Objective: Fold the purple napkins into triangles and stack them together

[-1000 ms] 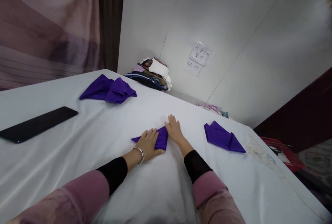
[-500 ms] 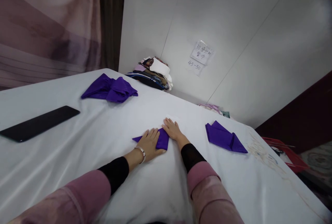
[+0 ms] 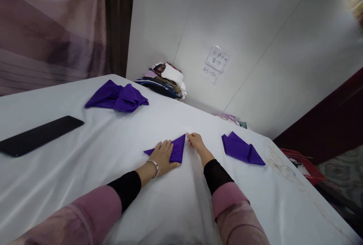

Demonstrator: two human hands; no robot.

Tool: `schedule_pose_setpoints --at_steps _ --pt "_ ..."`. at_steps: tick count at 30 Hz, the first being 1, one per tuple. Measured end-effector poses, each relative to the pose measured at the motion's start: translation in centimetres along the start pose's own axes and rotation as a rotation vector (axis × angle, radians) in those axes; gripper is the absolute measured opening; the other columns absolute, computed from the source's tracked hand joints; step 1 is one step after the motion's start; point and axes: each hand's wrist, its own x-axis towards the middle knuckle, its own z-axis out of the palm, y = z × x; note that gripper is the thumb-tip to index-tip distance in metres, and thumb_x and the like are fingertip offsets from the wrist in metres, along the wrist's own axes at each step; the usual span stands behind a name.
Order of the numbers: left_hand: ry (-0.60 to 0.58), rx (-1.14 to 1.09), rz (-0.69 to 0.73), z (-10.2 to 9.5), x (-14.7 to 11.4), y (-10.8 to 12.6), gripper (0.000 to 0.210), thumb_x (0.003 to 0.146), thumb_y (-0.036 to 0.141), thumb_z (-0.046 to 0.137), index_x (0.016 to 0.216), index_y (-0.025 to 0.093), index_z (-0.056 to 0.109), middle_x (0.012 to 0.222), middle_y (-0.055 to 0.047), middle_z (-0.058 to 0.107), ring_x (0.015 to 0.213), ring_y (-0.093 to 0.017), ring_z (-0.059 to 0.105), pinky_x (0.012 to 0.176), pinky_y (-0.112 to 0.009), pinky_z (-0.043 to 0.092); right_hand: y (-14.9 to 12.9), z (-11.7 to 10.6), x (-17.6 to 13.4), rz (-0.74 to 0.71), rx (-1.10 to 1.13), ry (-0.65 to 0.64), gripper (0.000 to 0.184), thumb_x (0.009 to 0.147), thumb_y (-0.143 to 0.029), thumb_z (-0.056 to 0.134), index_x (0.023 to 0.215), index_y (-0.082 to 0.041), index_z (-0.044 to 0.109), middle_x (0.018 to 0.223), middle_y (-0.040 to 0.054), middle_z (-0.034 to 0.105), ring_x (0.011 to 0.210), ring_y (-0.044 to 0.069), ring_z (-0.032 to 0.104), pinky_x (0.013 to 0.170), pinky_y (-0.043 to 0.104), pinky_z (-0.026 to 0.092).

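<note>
A folded purple cloth napkin lies in front of me on the white tablecloth, with one point to the left and another at the upper right. My left hand, a silver bracelet at its wrist, rests flat on the napkin with fingers stretched out, covering its middle. At the upper right point is my right hand, its fingers curled and closed at that corner. How much cloth sits between those fingertips is too small to see.
Another folded purple napkin lies to the right, and a rumpled purple cloth at the back left. A flat black slab lies on the left. Stacked clothes are by the wall; a red basket stands beyond the right edge.
My right hand has gone from lying spread on the napkin's upper right part to closed fingers at its corner, uncovering that point. My left hand stays flat on the cloth.
</note>
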Motion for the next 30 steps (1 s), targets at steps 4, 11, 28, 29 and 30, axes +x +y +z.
schedule_pose_setpoints --at_steps 4,11,28,29,30 --pt "-0.034 0.015 -0.01 -0.3 -0.1 0.1 0.09 0.075 0.067 0.038 0.139 0.004 0.029 0.149 -0.019 0.021 0.139 -0.032 0.015 0.112 -0.047 0.009 -0.8 1.2 0.7 0.07 0.011 -0.019 0.032 0.083 -0.04 0.053 0.064 -0.016 0.053 0.044 -0.0043 0.047 0.034 0.007 0.04 0.034 0.019 0.03" --pt "-0.04 0.01 -0.013 -0.6 -0.3 0.3 0.091 0.075 0.068 0.038 0.139 0.004 0.029 0.149 -0.019 0.021 0.139 -0.031 0.015 0.112 -0.047 0.01 -1.4 1.6 1.6 0.098 -0.043 -0.069 0.03 0.085 -0.031 0.051 0.058 -0.018 0.049 0.035 -0.0083 0.034 0.031 0.007 0.034 0.035 0.018 0.028" --pt "-0.038 0.022 -0.018 -0.5 -0.2 0.3 0.089 0.075 0.068 0.038 0.139 0.007 0.03 0.15 -0.018 0.021 0.139 -0.031 0.015 0.112 -0.047 0.01 -0.2 1.4 2.6 -0.088 -0.395 0.142 0.013 0.079 -0.028 0.055 0.075 -0.017 0.062 0.076 0.0054 0.065 0.072 0.016 0.059 0.062 0.024 0.042" --pt "-0.04 0.027 -0.021 -0.5 -0.2 0.3 0.089 0.075 0.068 0.038 0.139 0.007 0.03 0.15 -0.018 0.021 0.139 -0.03 0.015 0.112 -0.047 0.01 0.0 1.2 2.4 -0.11 -0.392 0.171 0.016 0.081 -0.029 0.052 0.08 -0.018 0.062 0.081 0.006 0.066 0.075 0.017 0.059 0.065 0.025 0.042" --pt "-0.039 0.029 -0.022 -0.4 -0.2 0.3 0.089 0.075 0.068 0.038 0.139 0.007 0.03 0.15 -0.018 0.021 0.139 -0.031 0.015 0.112 -0.047 0.01 0.2 1.0 2.0 -0.141 -0.385 0.193 0.02 0.084 -0.031 0.047 0.085 -0.018 0.062 0.084 0.0064 0.066 0.078 0.017 0.059 0.067 0.026 0.043"
